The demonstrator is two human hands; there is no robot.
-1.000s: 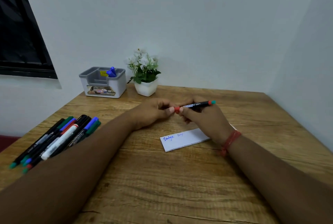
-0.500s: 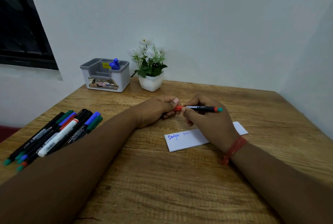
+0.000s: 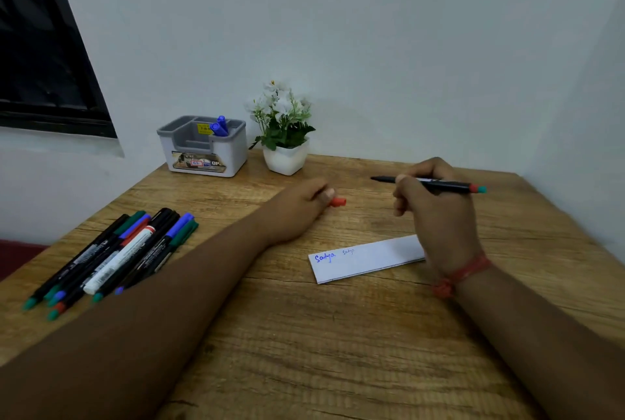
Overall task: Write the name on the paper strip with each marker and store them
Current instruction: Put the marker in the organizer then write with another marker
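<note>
Head view, uncapped black marker (image 3: 436, 183), red-and-teal end

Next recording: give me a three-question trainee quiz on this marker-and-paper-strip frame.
1. True or false: the red cap is still on the black marker.
2. Which hand holds the marker: A left, B right?
3. Fill in: the grey desk organizer holds ___ blue-capped markers.

Key: 1 false, the left hand pinches it; 2 B; 3 two.
</note>
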